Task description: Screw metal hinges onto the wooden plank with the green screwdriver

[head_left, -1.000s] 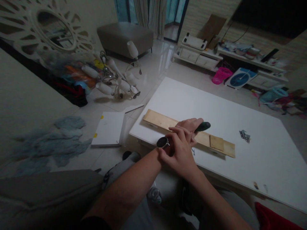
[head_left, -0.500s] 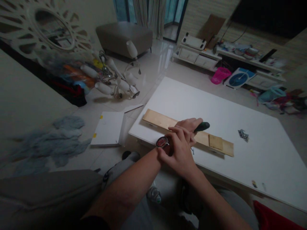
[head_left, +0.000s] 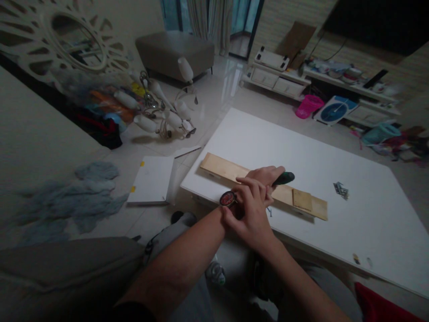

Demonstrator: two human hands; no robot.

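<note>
My left hand (head_left: 264,175) is closed around a dark green handle (head_left: 284,178), probably of a hand tool; its other end is hidden. A wristwatch (head_left: 228,198) with a red and black dial sits on my left wrist. Across that wrist lies my right hand (head_left: 250,208), thumb and bent fingers on either side of the watch band, some fingertips touching the left hand. Under both hands runs a long light wooden board (head_left: 224,169), lying on a large white panel (head_left: 268,138). On the board's right part rests a small square wooden block (head_left: 302,200).
Small metal hardware (head_left: 341,190) lies in a pile on the panel. A white drawer-like piece (head_left: 152,180) and grey cloth (head_left: 97,179) are on the floor at left, below a lamp with several white shades (head_left: 172,118). A plastic bottle (head_left: 215,273) stands between my legs.
Both hands keep the same hold on handle and wrist. The whole view has shifted very slightly; nothing else has visibly moved.
</note>
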